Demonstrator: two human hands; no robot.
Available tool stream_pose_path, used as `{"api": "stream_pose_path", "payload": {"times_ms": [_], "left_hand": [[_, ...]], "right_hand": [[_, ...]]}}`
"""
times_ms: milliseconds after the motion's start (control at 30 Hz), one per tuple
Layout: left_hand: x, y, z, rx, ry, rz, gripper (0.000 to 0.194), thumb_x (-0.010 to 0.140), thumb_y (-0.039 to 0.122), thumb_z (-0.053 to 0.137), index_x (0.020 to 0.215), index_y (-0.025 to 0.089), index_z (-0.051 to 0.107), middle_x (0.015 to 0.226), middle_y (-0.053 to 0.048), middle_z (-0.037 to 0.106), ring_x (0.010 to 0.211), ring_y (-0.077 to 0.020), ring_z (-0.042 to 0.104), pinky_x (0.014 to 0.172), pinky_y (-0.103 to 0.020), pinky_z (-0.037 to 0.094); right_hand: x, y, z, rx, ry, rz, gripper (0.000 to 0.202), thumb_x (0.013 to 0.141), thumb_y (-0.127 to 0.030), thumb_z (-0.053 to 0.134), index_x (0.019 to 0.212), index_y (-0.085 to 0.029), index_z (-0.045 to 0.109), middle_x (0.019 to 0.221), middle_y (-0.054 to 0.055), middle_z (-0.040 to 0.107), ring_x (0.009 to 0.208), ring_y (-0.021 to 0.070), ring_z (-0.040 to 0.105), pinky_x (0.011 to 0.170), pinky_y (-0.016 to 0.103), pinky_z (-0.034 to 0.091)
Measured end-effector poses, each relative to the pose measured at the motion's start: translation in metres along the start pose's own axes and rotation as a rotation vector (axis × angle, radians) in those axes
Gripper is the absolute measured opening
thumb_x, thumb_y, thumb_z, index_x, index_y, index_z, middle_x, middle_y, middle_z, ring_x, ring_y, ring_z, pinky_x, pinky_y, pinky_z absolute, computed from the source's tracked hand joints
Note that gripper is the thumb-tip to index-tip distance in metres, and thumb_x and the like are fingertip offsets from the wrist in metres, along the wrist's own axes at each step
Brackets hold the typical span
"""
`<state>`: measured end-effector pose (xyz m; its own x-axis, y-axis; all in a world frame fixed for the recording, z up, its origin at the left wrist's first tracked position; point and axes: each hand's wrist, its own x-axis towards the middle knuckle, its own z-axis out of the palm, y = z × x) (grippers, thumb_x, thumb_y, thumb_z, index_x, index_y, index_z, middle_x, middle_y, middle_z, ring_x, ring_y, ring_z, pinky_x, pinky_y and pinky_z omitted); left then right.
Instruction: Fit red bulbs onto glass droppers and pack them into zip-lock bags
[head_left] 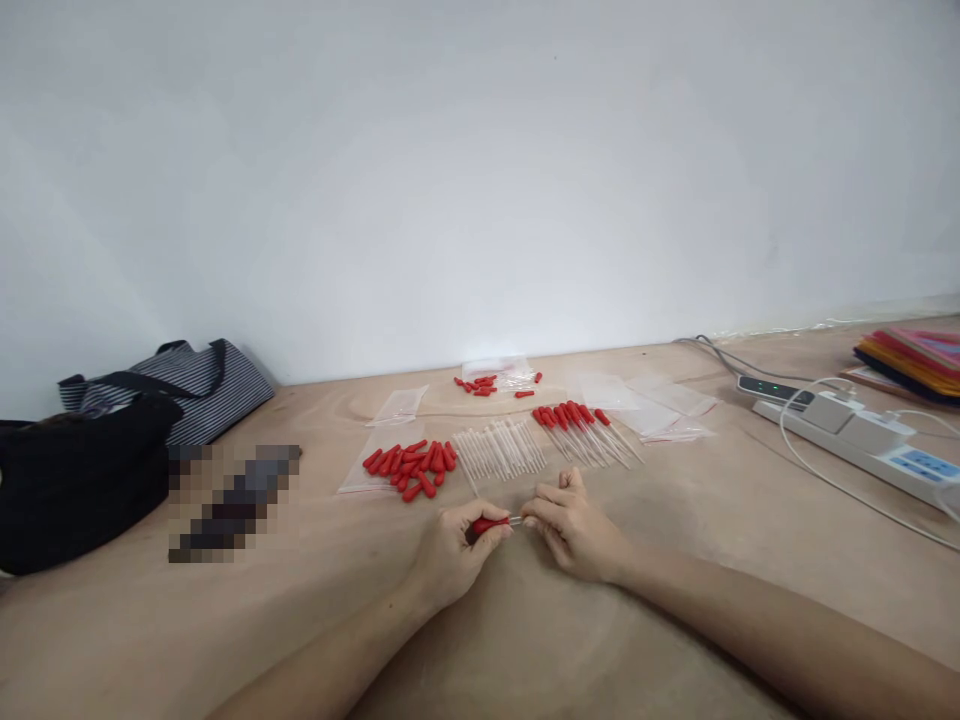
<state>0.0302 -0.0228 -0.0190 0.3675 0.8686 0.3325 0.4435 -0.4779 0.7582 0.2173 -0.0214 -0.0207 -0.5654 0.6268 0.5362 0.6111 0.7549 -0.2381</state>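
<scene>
A red rubber dropper bulb (491,523) is pinched between the thumb and fingers of my left hand (459,548). My right hand (574,530) grips a thin clear glass tube (516,520), whose end meets the open end of the bulb; most of the tube is hidden by my fingers. Beyond my left hand lies a heap of loose red bulbs (412,465). A row of bare glass tubes (501,450) is laid out just past both hands. To its right rest several droppers (585,430), red bulbs fitted on their tubes.
Clear zip bags (667,405) lie at the back right, and another bag (401,405) at the left. More small red bulbs (480,384) sit near the wall. A power strip (847,440) with cables stands right; a striped bag (225,390) and a black bag (90,480) stand left.
</scene>
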Motion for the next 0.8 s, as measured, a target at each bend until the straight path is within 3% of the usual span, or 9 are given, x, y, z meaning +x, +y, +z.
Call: {"api": "stream_pose_path", "payload": {"times_ms": [367, 600, 800], "left_hand": [[0.003, -0.011, -0.008, -0.013, -0.014, -0.035, 0.015, 0.076, 0.027, 0.055, 0.080, 0.016, 0.064, 0.067, 0.000, 0.062, 0.060, -0.0127, 0.054, 0.056, -0.022, 0.041], [0.001, -0.013, -0.006, -0.102, -0.006, -0.054, 0.014, 0.074, 0.026, 0.056, 0.077, 0.015, 0.064, 0.066, -0.001, 0.061, 0.060, -0.0132, 0.054, 0.055, -0.022, 0.042], [0.003, -0.010, -0.008, -0.043, -0.067, -0.078, 0.016, 0.076, 0.028, 0.053, 0.081, 0.016, 0.061, 0.066, -0.001, 0.062, 0.060, -0.0138, 0.056, 0.057, -0.024, 0.045]], "right_hand": [[0.000, 0.014, -0.012, -0.008, -0.064, -0.077, 0.026, 0.086, -0.017, 0.037, 0.101, -0.021, 0.058, 0.078, 0.004, 0.059, 0.072, 0.0134, 0.047, 0.071, 0.031, 0.024], [-0.007, 0.011, -0.009, -0.028, 0.086, -0.081, 0.022, 0.082, -0.013, 0.039, 0.081, -0.017, 0.061, 0.066, 0.003, 0.056, 0.066, 0.0133, 0.044, 0.069, 0.032, 0.023], [-0.004, 0.008, -0.010, -0.012, -0.012, -0.032, 0.017, 0.080, -0.017, 0.044, 0.077, -0.018, 0.061, 0.065, 0.002, 0.058, 0.067, 0.0133, 0.046, 0.069, 0.032, 0.022]]}}
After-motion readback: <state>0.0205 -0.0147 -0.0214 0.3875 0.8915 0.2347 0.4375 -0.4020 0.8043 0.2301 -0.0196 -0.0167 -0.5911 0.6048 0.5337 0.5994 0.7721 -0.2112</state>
